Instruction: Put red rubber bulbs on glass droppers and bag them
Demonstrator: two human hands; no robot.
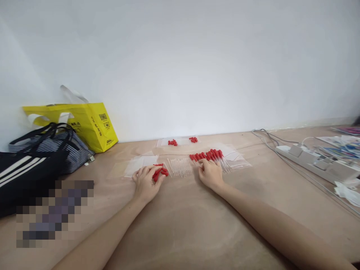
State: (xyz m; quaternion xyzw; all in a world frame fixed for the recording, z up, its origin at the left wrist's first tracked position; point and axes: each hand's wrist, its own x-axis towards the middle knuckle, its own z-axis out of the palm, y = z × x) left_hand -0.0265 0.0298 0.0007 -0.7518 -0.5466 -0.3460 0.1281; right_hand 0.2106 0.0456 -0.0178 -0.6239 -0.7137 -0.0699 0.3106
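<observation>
While left hand and right hand stand apart, sticks lie between.
Long axes run roughly 12-to-6, at left's 2 o'clock, right's 9; neither hand clearly nearer; grips cannot be told.

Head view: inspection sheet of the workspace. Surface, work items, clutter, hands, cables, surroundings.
Surface: tan tabletop, pushed up near the wall.
Work items: bare white sticks in a row at centre; red-tipped sticks in a row to their right; loose red pieces to their left; clear bags on both sides, more red pieces behind.
Clutter: yellow bag, striped bag and black bag at left; pixelated patch there, contents unreadable; crumpled white item at right.
Hands: left hand at the loose red pieces, right hand at the red-tipped row; grips unclear.
Cables: grey cables around a loaded power strip, right.
Surroundings: plain pale wall; other people: nothing seen.
</observation>
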